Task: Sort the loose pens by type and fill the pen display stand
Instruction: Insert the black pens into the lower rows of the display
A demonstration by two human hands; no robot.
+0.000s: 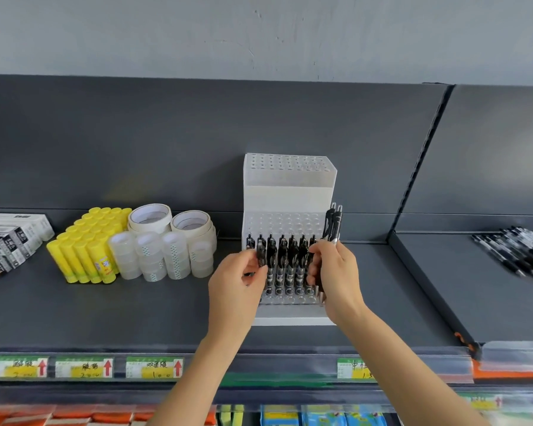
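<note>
barely visible pen [261, 252] in left hand [239, 282], right hand [336, 273] gripping pens [333, 224]

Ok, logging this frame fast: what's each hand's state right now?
Left hand: pinching a black pen at the left end of the display stand.
Right hand: gripping a bundle of black pens.
</note>
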